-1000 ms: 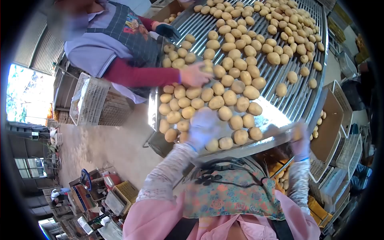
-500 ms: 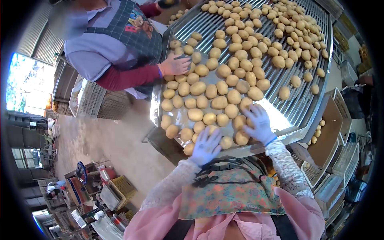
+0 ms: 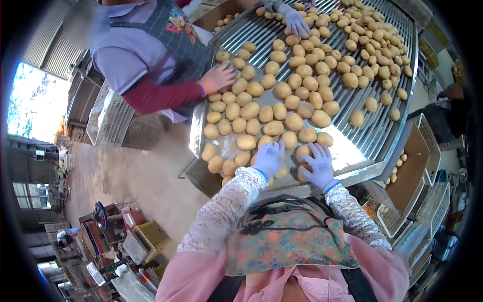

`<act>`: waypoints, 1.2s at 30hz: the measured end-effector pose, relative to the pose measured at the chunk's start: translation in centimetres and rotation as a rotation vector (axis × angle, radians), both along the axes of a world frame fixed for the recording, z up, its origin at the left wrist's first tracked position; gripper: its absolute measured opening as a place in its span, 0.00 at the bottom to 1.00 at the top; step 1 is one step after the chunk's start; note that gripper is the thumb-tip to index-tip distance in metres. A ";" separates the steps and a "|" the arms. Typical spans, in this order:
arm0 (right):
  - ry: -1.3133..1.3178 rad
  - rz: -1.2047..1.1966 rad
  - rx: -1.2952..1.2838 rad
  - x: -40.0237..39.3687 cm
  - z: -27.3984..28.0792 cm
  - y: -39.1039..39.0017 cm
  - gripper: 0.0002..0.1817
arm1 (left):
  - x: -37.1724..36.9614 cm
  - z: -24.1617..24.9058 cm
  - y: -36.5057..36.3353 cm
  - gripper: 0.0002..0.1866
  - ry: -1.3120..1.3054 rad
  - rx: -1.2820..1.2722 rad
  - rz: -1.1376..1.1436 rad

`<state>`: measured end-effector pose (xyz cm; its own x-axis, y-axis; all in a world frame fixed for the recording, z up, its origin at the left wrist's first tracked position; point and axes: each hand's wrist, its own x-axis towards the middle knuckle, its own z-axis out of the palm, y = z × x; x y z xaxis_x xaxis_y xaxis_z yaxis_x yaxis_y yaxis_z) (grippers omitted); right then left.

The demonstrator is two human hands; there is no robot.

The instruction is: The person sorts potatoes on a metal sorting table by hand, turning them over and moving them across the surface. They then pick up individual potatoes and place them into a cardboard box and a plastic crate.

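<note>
My left hand [image 3: 270, 158], in a pale lavender glove, lies over potatoes near the front edge of a metal sorting table [image 3: 348, 149]. Its fingers point away from me and are partly spread; the fingertips reach an oval potato [image 3: 289, 139]. To its right, my gloved right hand [image 3: 318, 167] has its fingers apart, touching a potato [image 3: 303, 152] by the front rim. Both palms face down, so what lies beneath them is partly hidden. Loose potatoes [image 3: 273, 128] cover the flat metal in front of my hands.
Metal rollers [image 3: 372, 90] carry more potatoes farther back. A co-worker's hand [image 3: 219, 79] rests at the table's left side, and another person's gloved hand [image 3: 296, 21] reaches in at the far end. Plastic crates [image 3: 433, 201] stand at right, a white crate [image 3: 111, 118] at left.
My left hand has moved forward and right over the potatoes. My right hand has drawn slightly back toward the rim. Another person's gloved hand has appeared at the far end.
</note>
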<state>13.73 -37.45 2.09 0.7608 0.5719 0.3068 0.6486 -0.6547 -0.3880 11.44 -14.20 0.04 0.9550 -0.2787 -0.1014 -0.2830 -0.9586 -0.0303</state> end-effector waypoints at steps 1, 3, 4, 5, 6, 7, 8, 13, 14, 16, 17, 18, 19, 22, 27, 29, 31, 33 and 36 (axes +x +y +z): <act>-0.007 -0.016 0.002 -0.3 -0.4 -0.5 0.23 | 0.5 0.4 0.5 0.32 0.025 -0.010 -0.107; 0.052 -0.101 0.161 -1.4 -0.9 -1.5 0.23 | 0.3 -1.1 2.5 0.32 -0.102 -0.031 -0.262; 0.076 -0.115 0.143 -2.2 0.3 -1.8 0.22 | 0.2 0.9 3.0 0.29 -0.020 -0.083 -0.287; 0.074 -0.149 0.146 -2.9 0.8 -1.9 0.22 | 0.1 2.0 3.3 0.28 0.067 -0.135 -0.316; 0.293 -0.157 0.290 -3.7 1.1 -2.1 0.20 | 0.5 -1.7 4.1 0.31 0.134 -0.098 -0.389; 0.513 -0.163 0.439 -4.8 1.3 -2.3 0.19 | 0.0 -0.2 3.6 0.31 0.143 -0.100 -0.425; 0.584 -0.158 0.471 -5.7 1.5 -2.4 0.23 | -0.7 1.4 3.1 0.33 0.128 -0.278 -0.311; 1.526 -0.331 1.549 -7.2 6.0 -2.5 0.35 | -3.3 6.6 -7.1 0.36 0.031 -0.866 -0.183; 1.383 -0.254 1.701 -7.8 3.6 -2.9 0.29 | -3.4 8.0 -8.3 0.36 0.059 -0.888 -0.224; 1.329 -0.329 1.551 -10.2 2.7 -7.0 0.25 | -2.6 9.9 -8.8 0.34 -0.015 -0.631 -0.640; 1.310 -0.356 1.388 -11.2 2.5 -9.2 0.22 | -2.4 8.5 -7.3 0.33 0.015 -0.694 -0.594; 1.245 -0.567 1.375 -12.7 3.9 -10.7 0.17 | -2.1 6.5 -4.8 0.31 0.044 -0.752 -0.541; 1.215 -0.600 1.443 -14.3 4.4 -13.3 0.17 | -1.5 5.7 -2.0 0.30 0.048 -0.682 -0.398; 0.771 -1.064 1.323 -19.7 3.2 -19.8 0.23 | -0.9 1.5 7.5 0.28 -0.265 -0.393 0.046; 0.391 -1.395 -0.112 -22.6 -4.6 -27.6 0.38 | 0.7 1.1 2.9 0.38 0.201 0.107 0.628; 0.248 -1.039 0.144 -17.2 -2.1 -24.0 0.39 | -0.5 -1.6 -0.4 0.40 -0.046 -0.201 0.403; 0.230 -0.801 0.192 -10.5 2.1 -19.0 0.38 | -3.0 -1.4 -3.1 0.37 -0.061 -0.484 0.086; 0.087 -0.547 0.051 -5.5 2.2 -16.1 0.37 | -5.0 0.5 -1.9 0.35 -0.079 -0.473 -0.040; 0.144 -0.280 -0.166 -1.8 3.5 -10.7 0.38 | -8.3 2.8 3.0 0.32 -0.047 -0.459 -0.167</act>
<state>11.90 -48.14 5.55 0.9238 0.3682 0.1053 0.3815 -0.8612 -0.3357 3.15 -11.22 2.86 0.8941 -0.4341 0.1104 -0.4425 -0.8175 0.3685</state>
